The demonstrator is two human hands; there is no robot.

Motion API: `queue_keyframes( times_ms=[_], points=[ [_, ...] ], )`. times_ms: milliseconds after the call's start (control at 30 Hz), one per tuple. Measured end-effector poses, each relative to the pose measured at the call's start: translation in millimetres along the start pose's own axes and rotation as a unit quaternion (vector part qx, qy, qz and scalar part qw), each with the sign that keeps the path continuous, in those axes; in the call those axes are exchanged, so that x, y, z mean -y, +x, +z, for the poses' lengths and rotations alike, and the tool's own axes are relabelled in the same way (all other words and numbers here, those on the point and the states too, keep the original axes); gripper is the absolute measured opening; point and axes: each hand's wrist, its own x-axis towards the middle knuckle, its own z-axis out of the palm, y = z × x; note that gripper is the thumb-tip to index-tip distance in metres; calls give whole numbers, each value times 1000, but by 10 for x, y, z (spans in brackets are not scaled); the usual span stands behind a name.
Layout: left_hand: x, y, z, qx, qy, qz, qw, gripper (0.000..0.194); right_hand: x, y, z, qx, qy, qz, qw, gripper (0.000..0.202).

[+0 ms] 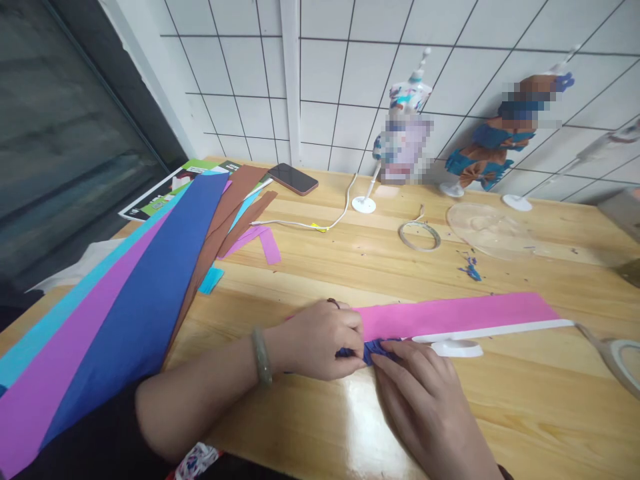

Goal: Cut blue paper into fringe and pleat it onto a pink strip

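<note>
A strip of pink crepe paper (450, 315) lies flat on the table, with white tape (495, 330) along its near edge. Between my hands a short piece of gathered dark blue crepe paper (375, 351) shows against that edge. My left hand (323, 340), wearing a bracelet and a ring, has its fingers curled and pinches the blue paper. My right hand (433, 390) holds the same piece from the right, its fingertips pressed together on the folds; its thumb is hidden. Just beyond the right fingers, a loop of white backing strip (457, 348) rests on the table.
Long blue (150, 287) and brown paper sheets (235, 200) lie at left. A phone (293, 179), a white cable (335, 223), tape rolls (420, 235) and dress-form stands (363, 204) sit behind. Blue scraps (471, 270) and a clear disc (487, 230) lie at right.
</note>
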Motion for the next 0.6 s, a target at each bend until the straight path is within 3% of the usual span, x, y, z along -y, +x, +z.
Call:
queue_keyframes(
  times_ms=[600],
  points=[
    [27, 5, -31, 14, -10, 12, 1000, 15, -23, 35, 53, -12, 12, 39, 999, 13]
  ],
)
